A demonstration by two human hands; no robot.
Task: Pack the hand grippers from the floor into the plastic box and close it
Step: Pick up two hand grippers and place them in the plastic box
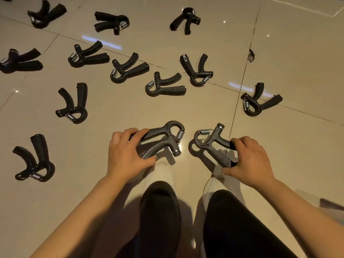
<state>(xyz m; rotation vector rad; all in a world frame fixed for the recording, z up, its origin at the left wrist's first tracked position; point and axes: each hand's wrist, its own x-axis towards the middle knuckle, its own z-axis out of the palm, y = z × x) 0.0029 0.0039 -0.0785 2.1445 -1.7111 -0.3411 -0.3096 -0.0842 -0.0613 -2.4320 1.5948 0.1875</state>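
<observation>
Gripping one hand gripper (161, 140) in the left hand (124, 155) and another (214, 144) in the right hand (249, 161), fingers curled round the handles, the person has barely begun: a dozen remain scattered across the floor (279, 53), the box unseen.

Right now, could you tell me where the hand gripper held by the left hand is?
In the head view, the hand gripper sits low and centre, gripped by the left hand, just left of the right hand and its gripper.

The hand grippers (163, 84) were seen in black with silver coil springs (151, 83). The floor (279, 53) was tiled in glossy beige. Black trousers (160, 211) and white shoes (214, 185) were worn.
</observation>
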